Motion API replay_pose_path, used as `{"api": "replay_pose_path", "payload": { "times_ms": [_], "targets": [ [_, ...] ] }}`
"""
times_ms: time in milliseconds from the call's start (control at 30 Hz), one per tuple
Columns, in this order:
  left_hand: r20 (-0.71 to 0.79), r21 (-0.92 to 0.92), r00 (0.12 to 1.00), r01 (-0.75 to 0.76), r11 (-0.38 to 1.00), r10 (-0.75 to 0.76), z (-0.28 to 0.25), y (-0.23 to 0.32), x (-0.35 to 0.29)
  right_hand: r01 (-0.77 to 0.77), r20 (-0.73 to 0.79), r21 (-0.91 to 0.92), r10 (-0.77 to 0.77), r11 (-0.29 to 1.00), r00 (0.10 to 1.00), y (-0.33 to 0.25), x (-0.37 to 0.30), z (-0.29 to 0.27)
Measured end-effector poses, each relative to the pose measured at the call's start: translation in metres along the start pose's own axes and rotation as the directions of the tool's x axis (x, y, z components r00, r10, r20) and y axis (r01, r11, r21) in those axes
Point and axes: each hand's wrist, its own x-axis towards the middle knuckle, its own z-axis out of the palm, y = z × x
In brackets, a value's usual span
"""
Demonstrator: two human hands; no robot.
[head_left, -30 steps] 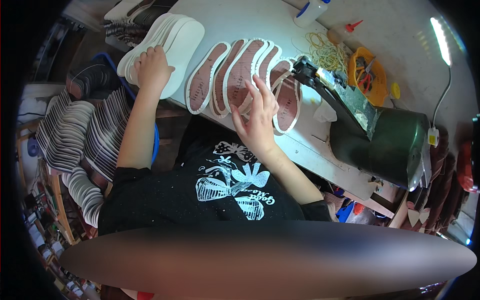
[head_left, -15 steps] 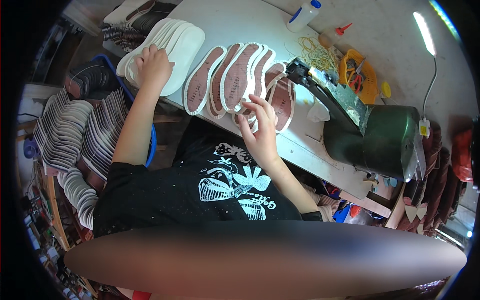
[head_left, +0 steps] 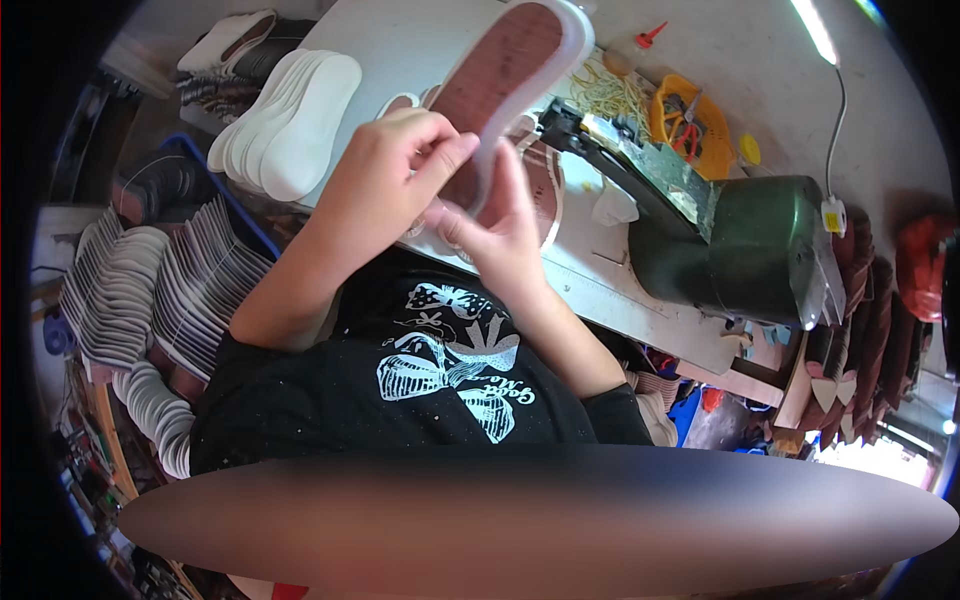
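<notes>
In front of me I hold up a shoe sole [head_left: 515, 65] with a brown face and a white rim, tilted above the bench. My left hand [head_left: 395, 180] is closed on its near left edge, thumb and fingers pinched together. Around its near end are the thumb and fingers of my right hand [head_left: 495, 230], slightly blurred. More brown-faced soles [head_left: 545, 180] lie on the bench behind and beside my hands, partly covered by them. To the left, a fanned pile of white soles [head_left: 290, 125] rests at the bench edge.
A green sewing machine [head_left: 730, 250] with a long dark arm reaches over the bench [head_left: 400, 35] from the right. Behind it are a yellow basket [head_left: 725, 150] with scissors and tangled yellowish thread [head_left: 610, 100]. Racked soles [head_left: 120, 290] and a blue bin [head_left: 245, 220] stand left.
My left hand has left the white pile and moved right to my right hand. A brown-faced sole is now lifted off the bench between them. The view has shifted slightly.
</notes>
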Motion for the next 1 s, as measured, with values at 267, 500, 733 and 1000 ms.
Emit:
{"api": "replay_pose_path", "payload": {
  "times_ms": [267,500,733,1000],
  "targets": [
    [0.112,-0.567,0.992,0.023,0.823,0.050,0.023,-0.019,0.027,-0.013,-0.084,-0.078,0.007,0.997,0.996,-0.024,-0.020,-0.040],
    [0.440,-0.790,0.895,0.351,0.502,0.067,0.048,-0.016,0.028,-0.174,0.028,0.711,0.220,0.681,0.975,0.005,-0.024,-0.054],
    [0.446,-0.689,0.887,0.256,0.678,0.118,0.048,0.000,0.024,0.018,0.050,0.556,-0.055,0.831,0.997,0.000,-0.012,-0.070],
    [0.242,-0.396,0.962,-0.022,0.918,0.127,0.044,-0.005,0.041,-0.260,-0.007,-0.123,0.261,0.958,0.965,-0.042,-0.007,-0.078]
  ]
}}
